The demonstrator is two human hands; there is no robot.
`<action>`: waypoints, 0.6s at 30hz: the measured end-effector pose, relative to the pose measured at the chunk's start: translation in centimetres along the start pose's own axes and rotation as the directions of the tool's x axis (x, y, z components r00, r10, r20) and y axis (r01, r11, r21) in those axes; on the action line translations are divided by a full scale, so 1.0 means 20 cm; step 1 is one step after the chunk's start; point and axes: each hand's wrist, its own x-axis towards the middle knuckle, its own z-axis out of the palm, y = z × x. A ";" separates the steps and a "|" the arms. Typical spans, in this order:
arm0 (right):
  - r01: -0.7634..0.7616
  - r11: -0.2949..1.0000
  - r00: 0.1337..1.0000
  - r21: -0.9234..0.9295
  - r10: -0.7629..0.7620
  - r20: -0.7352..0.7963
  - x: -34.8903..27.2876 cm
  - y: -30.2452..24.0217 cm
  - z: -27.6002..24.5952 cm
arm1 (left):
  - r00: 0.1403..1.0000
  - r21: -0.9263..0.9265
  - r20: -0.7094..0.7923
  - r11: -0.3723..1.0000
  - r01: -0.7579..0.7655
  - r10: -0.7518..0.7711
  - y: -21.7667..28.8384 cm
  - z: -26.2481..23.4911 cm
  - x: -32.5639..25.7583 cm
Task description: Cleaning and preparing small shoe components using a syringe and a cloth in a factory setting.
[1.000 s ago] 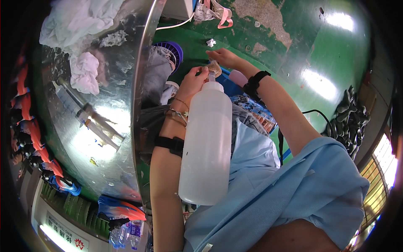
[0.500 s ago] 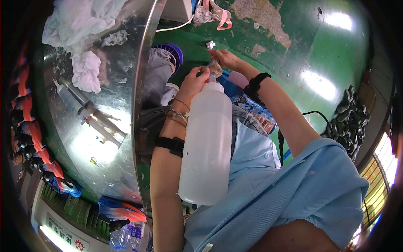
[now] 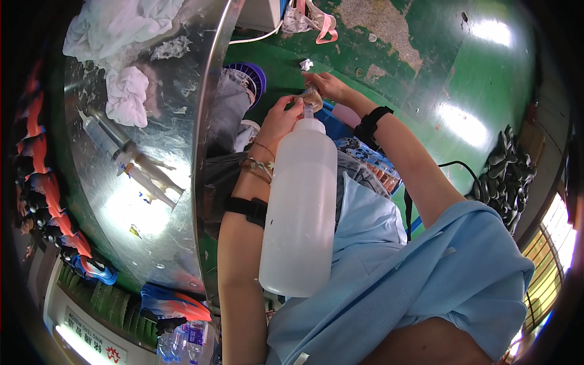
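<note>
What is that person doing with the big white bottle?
A person in a light blue top holds a big cloudy white squeeze bottle tucked along their left forearm. The left hand is up at the bottle's neck, and the right hand pinches a small brownish thing right at the nozzle. Beside them is a shiny metal table with a large syringe, white rags and a small plastic figure on it.
</note>
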 end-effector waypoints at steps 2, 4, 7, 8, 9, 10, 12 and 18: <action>0.029 0.999 1.000 -0.018 -0.029 -0.005 0.00 0.00 0.00 | 1.000 -0.023 0.005 1.000 0.011 -0.011 0.01 0.01 -0.01; -0.033 0.998 0.999 0.060 0.035 -0.031 0.00 -0.01 0.01 | 1.000 -0.045 0.012 0.999 0.022 -0.021 0.01 0.01 -0.02; -0.064 0.986 0.997 0.152 0.070 -0.034 0.00 -0.02 0.01 | 1.000 -0.027 0.020 1.000 0.013 -0.012 0.03 0.01 -0.03; -0.065 0.986 0.997 0.152 0.071 -0.035 0.00 -0.02 0.01 | 0.999 -0.036 0.023 0.999 0.029 -0.028 0.03 0.01 -0.03; -0.096 0.976 0.990 0.196 0.114 -0.080 0.01 -0.03 0.03 | 0.999 -0.046 0.025 0.998 0.045 -0.044 0.04 0.02 -0.04; -0.125 0.962 0.980 0.241 0.159 -0.124 0.01 -0.04 0.04 | 0.999 -0.046 0.025 0.998 0.045 -0.044 0.03 0.01 -0.03; -0.170 0.922 0.974 0.346 0.211 -0.084 0.01 -0.05 0.07 | 0.999 -0.018 0.043 1.000 -0.021 0.022 0.02 0.00 0.00; -0.185 0.917 0.980 0.353 0.198 0.000 -0.06 -0.09 0.05 | 0.998 -0.001 0.060 1.000 -0.010 0.010 0.07 0.01 -0.09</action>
